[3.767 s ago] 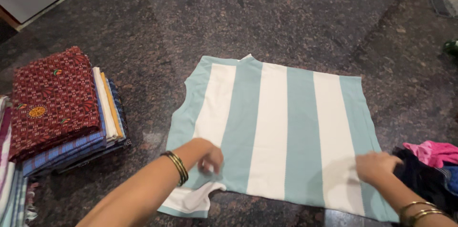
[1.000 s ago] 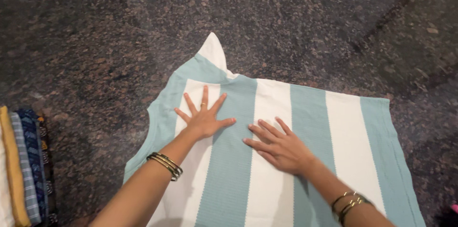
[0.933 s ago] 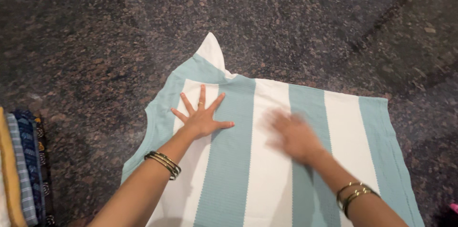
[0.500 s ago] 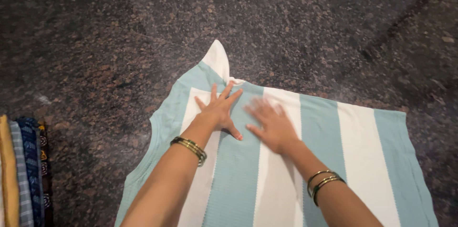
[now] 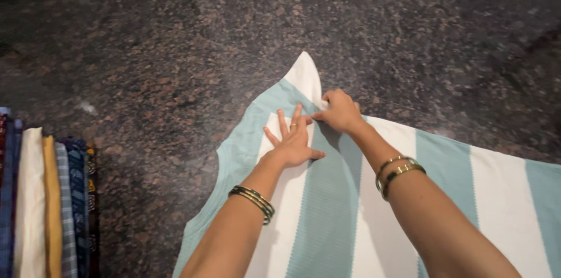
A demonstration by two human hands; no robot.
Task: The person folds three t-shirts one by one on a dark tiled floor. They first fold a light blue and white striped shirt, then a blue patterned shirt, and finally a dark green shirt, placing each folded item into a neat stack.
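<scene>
A striped garment, pale teal and white, lies flat on a dark speckled stone surface. It occupies the lower centre and runs off toward 4 o'clock; one pointed white corner projects toward 12 o'clock.

Left hand: palm down, pressed flat on the cloth just below that corner. Fingers are extended and spread apart, pointing to 12 o'clock, thumb out toward 3 o'clock. A ring shows on one finger. The forearm enters from 7 o'clock and carries dark and gold bangles at the wrist.

Right hand: at 1 o'clock from the left hand, nearly touching its fingertips. Fingers are curled together and closed on the edge of the cloth at the base of the white corner. The forearm enters from 5 o'clock, crossing the fabric, with gold bangles at the wrist.

A stack of folded fabrics, seen edge-on in white, yellow, blue and dark print, sits at 8 o'clock, well apart from the garment.
</scene>
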